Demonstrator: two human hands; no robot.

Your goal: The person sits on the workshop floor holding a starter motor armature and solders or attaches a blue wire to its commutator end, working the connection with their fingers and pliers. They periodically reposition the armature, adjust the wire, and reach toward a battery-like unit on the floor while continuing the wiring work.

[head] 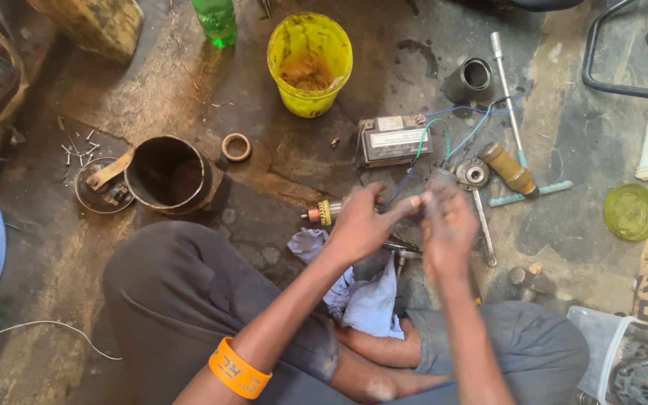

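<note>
The person sat cross-legged on the stained concrete floor (189,97), dark trousers filling the lower part of the view. Both hands met just above the knees. The left hand (361,225), with an orange band (238,369) on its wrist, had its fingers (403,204) pinched shut on a small part (423,201); the right hand (450,229) closed on the same part from the other side. Motion blur smeared the right hand, so the part read only as a small greyish lump, and I could not tell its shape or how it was gripped. A blue wire (414,166) ran from the hands up to the battery (393,139), a grey box lying just beyond them.

A blue rag (365,300) lay in the lap under the wrists, partly covered by them. A motor armature (325,212) with a copper end poked out left of the left hand, most of it hidden behind that hand.

Farther out stood a yellow bucket (310,64), a dark metal cylinder (168,174) with a round end plate (103,187) beside it, and a green bottle (216,20) cut off by the top edge. A wrench (484,226) lay right of the hands, near a tool with a teal cross handle (530,193). A small ring (235,147) and scattered screws (78,150) lay to the left. A clear plastic tub (624,360) was cropped at the lower right corner, its contents unclear.
</note>
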